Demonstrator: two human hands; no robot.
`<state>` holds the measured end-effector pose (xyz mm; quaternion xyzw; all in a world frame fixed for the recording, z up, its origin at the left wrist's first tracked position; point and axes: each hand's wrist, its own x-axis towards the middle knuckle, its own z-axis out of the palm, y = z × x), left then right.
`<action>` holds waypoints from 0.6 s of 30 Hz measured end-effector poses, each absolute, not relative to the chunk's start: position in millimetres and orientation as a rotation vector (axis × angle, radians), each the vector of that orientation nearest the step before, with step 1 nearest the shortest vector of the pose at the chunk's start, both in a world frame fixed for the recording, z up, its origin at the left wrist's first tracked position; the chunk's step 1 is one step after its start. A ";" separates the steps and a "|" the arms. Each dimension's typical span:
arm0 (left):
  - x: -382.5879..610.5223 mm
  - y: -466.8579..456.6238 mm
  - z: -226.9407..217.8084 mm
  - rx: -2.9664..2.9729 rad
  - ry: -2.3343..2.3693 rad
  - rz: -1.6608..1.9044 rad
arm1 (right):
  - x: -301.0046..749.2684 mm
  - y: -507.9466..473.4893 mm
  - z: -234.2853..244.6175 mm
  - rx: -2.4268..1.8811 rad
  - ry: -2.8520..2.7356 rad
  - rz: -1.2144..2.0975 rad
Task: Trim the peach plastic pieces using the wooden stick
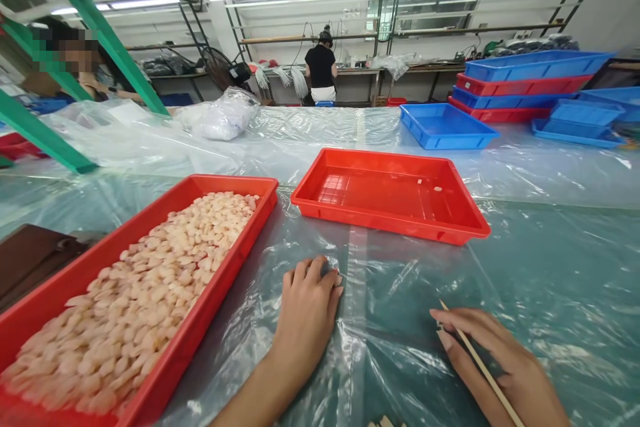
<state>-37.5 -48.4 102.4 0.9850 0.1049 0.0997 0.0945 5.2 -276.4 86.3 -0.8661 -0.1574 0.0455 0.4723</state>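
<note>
The near-empty red tray [465,221] lies in the middle of the table [550,267], which is covered in clear plastic sheeting; only a few pale bits [437,189] lie in it. Both hands rest on the sheeting in front of this tray, on its near side. The left hand [307,310] lies palm down just before the tray's left end, fingers bent and drawn close together with their tips pressed to the plastic. Something small and grey shows at the fingertips, but I cannot tell whether the hand pinches it. The right hand [505,360] lies before the tray's right end, fingers closed around a thin wooden stick [464,337] whose tip points up toward the tray.

To the left of the tray, and just beside its corner, a second red tray [220,283] is heaped with pale pinkish pieces [150,293]. Behind the tray and to its right stands a blue tray [443,125], and further right a stack of blue and red trays [530,80]. Behind the tray to the left lies a white plastic bag [220,117]. Well behind it, a person in black [321,67] stands at a far bench, back turned.
</note>
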 end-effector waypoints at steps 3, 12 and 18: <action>-36.2 -51.0 99.4 2.938 0.217 0.344 | 0.9 -272.3 86.3 -2.041 -0.283 0.141; -50.5 -84.3 109.1 2.275 -0.142 0.077 | -1.7 -269.6 89.5 -1.931 -0.348 0.132; -60.0 -101.8 88.2 1.947 -0.436 -0.424 | -1.4 -271.5 80.3 -1.902 -0.340 0.139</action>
